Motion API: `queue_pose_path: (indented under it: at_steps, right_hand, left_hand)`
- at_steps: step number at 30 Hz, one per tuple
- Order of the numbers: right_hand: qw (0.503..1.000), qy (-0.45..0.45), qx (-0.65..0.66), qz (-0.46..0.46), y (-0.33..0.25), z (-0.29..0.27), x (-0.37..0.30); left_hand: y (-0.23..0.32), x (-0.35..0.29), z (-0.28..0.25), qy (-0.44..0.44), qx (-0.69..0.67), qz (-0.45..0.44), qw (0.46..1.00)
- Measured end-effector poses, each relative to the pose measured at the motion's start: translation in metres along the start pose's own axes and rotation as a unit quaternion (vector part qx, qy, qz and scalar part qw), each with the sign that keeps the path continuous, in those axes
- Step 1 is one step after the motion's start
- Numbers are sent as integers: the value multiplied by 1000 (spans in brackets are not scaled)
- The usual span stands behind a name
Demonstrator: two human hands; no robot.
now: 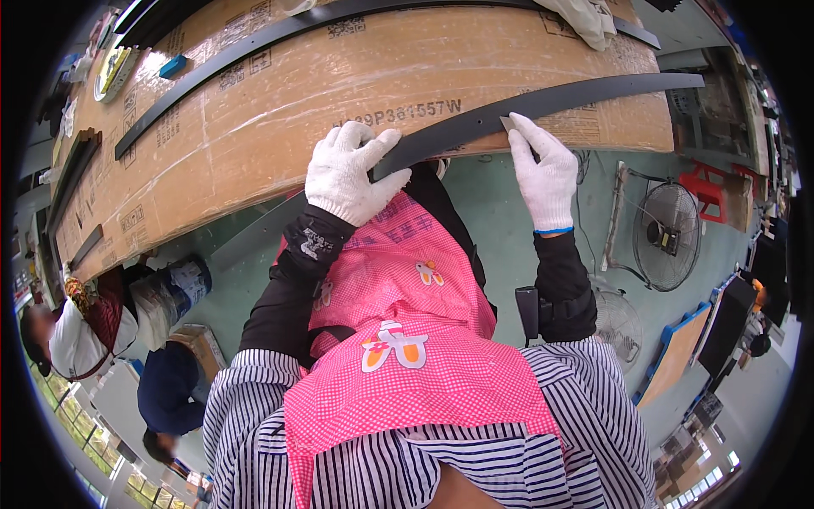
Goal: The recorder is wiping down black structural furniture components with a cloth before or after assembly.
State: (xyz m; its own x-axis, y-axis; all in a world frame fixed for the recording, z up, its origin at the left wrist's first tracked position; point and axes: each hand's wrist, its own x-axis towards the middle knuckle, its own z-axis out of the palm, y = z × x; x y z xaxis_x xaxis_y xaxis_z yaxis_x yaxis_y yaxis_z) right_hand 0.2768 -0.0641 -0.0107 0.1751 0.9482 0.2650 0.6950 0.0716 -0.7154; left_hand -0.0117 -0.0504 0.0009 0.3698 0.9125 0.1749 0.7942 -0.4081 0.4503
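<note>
A long dark grey strip [458,127] with small holes lies slanting over the near edge of a cardboard-covered table. Its lower left end passes under my left arm and off the edge. My left hand [349,174], in a white knitted glove, is closed on the strip, with the thumb on the near side and fingers on the far side. My gloved right hand [543,174] is at the strip's near edge, right of my left hand. Between its fingertips is a small thin pale flat piece [507,123], its kind too small to tell, touching or very near the strip.
Another long dark strip [254,49] runs along the table's [280,110] far side, near a blue block [173,67] and a white cloth [585,19]. A standing fan [667,222] and red stool [704,190] are at right. Two people work at lower left.
</note>
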Motion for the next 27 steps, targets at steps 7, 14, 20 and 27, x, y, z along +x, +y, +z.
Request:
queue_pose_path:
  at_steps: [7, 14, 20, 27]
  right_hand:
    - [1000, -6, 27, 1, -7, 6, -5]
    - [1000, -29, 5, -1, -11, 8, -6]
    - [999, -42, 14, 31, -16, -1, -2]
    - [998, 8, 61, 10, -17, 18, -14]
  left_hand:
    - [0, 0, 0, 3, -1, 0, 1000]
    - [-3, -2, 2, 3, -15, 6, 1000]
    - [-1, 0, -1, 3, -6, 0, 1000]
    - [-3, 1, 2, 4, -8, 10, 1000]
